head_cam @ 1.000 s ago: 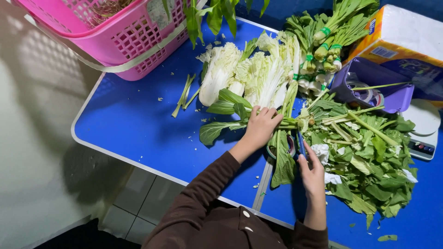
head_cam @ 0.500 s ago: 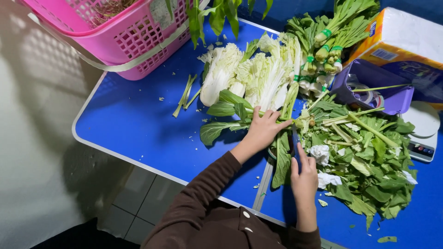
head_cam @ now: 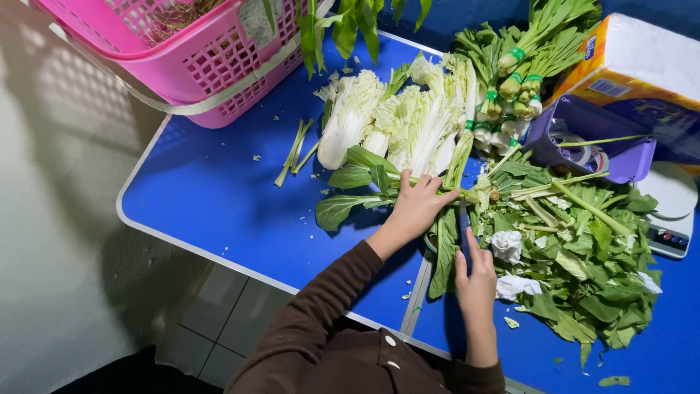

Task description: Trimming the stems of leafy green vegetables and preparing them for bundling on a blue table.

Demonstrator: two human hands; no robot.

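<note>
Leafy green stalk (head_cam: 408, 179) pinned under left hand (head_cam: 415, 208); right hand (head_cam: 474, 273) grips blade (head_cam: 464, 222).

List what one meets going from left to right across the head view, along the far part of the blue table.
Pink basket → loose green stalks → napa cabbage → banded bundles of greens → purple tray → pack of paper rolls.
</note>
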